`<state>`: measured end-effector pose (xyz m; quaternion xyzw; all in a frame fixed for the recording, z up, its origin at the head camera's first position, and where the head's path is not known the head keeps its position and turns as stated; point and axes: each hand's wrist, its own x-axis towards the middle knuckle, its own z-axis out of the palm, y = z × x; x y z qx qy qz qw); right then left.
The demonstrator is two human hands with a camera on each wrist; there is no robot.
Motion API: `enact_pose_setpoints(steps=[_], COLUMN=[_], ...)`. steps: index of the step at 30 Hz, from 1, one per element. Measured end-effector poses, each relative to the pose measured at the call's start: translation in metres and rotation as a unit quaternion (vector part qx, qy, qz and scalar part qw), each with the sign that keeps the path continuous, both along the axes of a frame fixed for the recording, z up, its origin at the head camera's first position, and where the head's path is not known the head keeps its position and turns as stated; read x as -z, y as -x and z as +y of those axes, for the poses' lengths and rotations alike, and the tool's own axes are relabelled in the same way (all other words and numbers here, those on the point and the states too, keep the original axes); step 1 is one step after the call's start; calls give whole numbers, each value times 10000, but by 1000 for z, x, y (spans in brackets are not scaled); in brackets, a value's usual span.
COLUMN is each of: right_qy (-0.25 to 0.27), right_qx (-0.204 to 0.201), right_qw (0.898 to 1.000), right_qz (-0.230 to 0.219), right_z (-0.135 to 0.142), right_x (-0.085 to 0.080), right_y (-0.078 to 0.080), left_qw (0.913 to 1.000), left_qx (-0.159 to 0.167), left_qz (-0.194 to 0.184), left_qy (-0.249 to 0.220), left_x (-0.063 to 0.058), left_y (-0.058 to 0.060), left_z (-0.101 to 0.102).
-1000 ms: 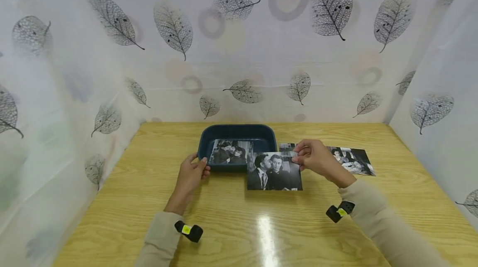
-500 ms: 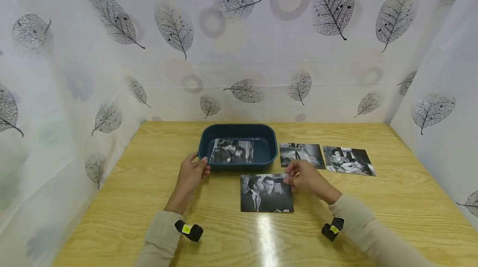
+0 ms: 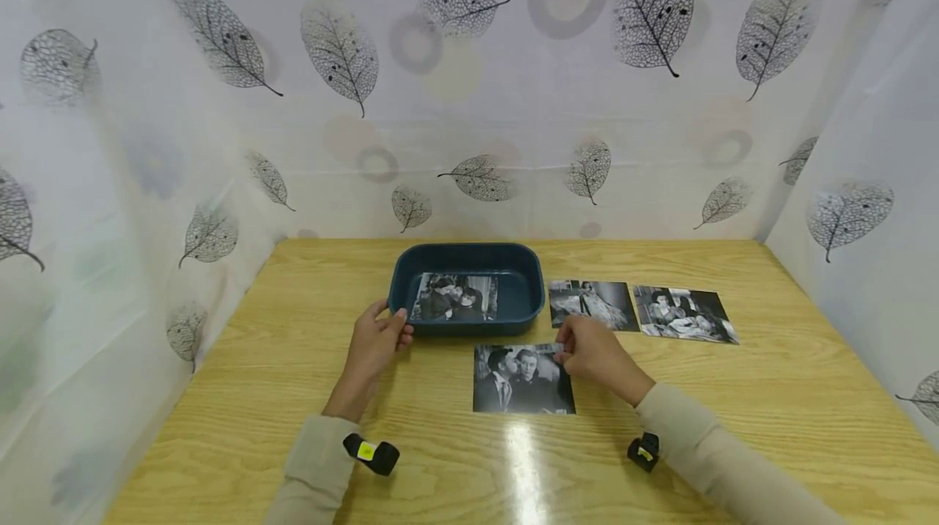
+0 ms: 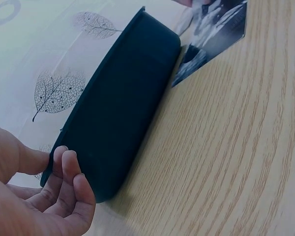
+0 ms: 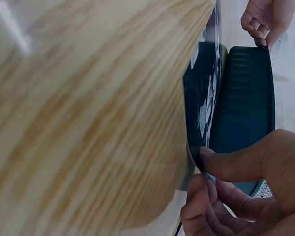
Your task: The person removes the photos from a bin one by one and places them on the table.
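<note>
With thumb and fingers, my left hand (image 3: 376, 343) grips the near-left rim of a dark teal tray (image 3: 469, 330); the left wrist view shows the thumb over the rim (image 4: 86, 93). A black-and-white photo (image 3: 456, 298) of two people lies inside the tray, toward its left. My right hand (image 3: 597, 358) pinches the upper right corner of another black-and-white photo (image 3: 517, 382), held in front of the tray. In the right wrist view this photo (image 5: 201, 93) bends slightly at the thumb. Whether its whole underside touches the table cannot be told.
Two more black-and-white photos lie right of the tray: one (image 3: 597, 303) beside it, another (image 3: 685, 315) farther right. All stand on a wooden table (image 3: 411, 460). A leaf-patterned white curtain (image 3: 513, 117) encloses the back and sides.
My right hand has brought the pinched photo down and toward me, slightly left, away from the tray's front right corner. The photo beside the tray is now uncovered. My left hand stays put.
</note>
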<state>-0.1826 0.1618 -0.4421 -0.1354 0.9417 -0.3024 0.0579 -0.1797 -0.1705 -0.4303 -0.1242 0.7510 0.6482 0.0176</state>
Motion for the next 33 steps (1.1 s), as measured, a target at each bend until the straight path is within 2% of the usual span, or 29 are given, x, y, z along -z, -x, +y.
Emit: enact_pose_setpoints(steps=[7, 16, 33], right_qy=[-329, -342, -401], right_qx=[42, 21, 7], right_qw=[9994, 9994, 9992], right_qz=[66, 46, 15], right_z=[-1, -1, -2], right_x=[1, -1, -6], right_y=[1, 1, -2], left_qw=[10000, 10000, 10000], left_qx=[20, 2, -53], left_qz=[1, -36, -65], left_qy=[2, -17, 46], left_x=[0, -4, -3], left_y=[0, -3, -3], left_z=[-1, 1, 1])
